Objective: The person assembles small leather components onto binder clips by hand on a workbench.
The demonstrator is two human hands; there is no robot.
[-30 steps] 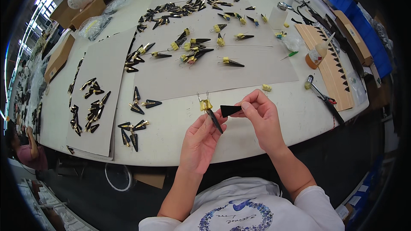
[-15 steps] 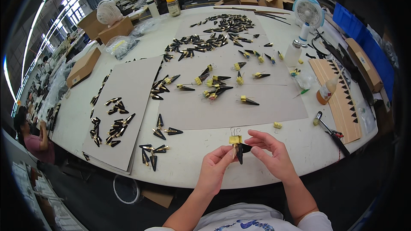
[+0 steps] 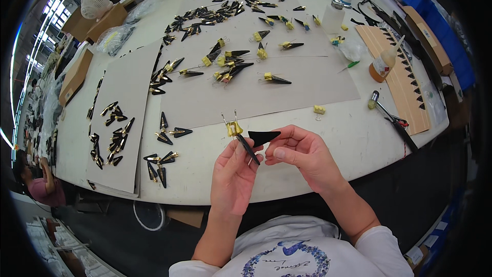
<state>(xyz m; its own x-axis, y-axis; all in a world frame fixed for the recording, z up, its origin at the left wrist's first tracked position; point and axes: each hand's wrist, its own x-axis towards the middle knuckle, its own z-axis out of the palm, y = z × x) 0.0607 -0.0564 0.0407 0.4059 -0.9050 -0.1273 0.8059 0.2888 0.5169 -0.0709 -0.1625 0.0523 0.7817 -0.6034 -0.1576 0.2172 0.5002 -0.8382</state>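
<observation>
Fingers of the left hand [image 3: 233,177] are closed on one black tapered piece [image 3: 248,149], held above the near edge of the white table [image 3: 287,187]. One yellow binder clip [image 3: 233,129] is clamped on its upper end, two wire handles standing up. The piece's long axis slants from upper left to lower right, its tip pointing down toward the person.

One black triangle [image 3: 264,137] lies beside it at the left fingertips, broad end left, point aimed right at the right hand [image 3: 309,159]. That hand's fingers are bent, with the index near the point; whether they grip it, I cannot tell.

Both forearms rise from the lower edge, the left nearly upright with its palm turned up, the right slanting inward.

On the table's left are three black hair clips [image 3: 163,121] in one group and four black-and-gold clips [image 3: 162,177] nearer; one loose yellow clip [image 3: 319,109] lies beyond the right hand.
</observation>
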